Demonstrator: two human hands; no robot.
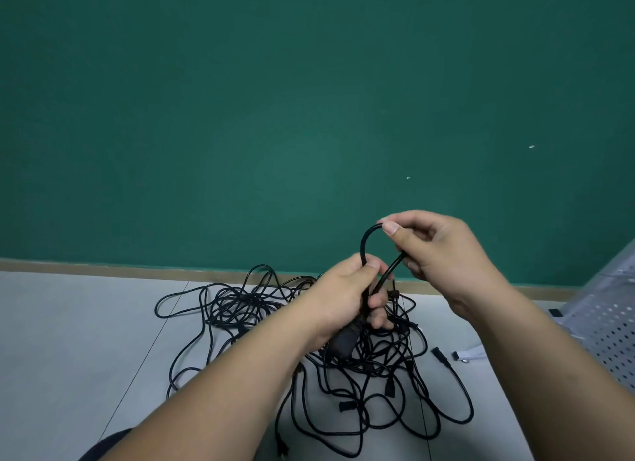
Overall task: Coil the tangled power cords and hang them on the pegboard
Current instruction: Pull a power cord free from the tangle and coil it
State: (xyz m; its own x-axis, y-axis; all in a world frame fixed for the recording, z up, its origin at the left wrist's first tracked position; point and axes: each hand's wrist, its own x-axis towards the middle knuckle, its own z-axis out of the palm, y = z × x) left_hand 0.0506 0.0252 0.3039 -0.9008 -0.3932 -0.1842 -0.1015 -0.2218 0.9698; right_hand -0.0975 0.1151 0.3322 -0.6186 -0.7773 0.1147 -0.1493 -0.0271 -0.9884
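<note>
A tangled heap of black power cords (240, 309) lies on the pale floor in front of a green wall. My left hand (347, 295) grips one black cord (366, 240) near its plug end, and the plug (343, 340) sticks out below my palm. The cord arches up into a small loop. My right hand (436, 251) pinches the top of that loop between thumb and fingers, above and to the right of my left hand. The cord's other strand runs down between both hands into the heap.
A perforated white pegboard panel (608, 333) leans at the right edge, beside a loose plug (438, 352) and a white strap (469, 354). A wooden skirting strip (137, 270) runs along the base of the green wall (275, 117).
</note>
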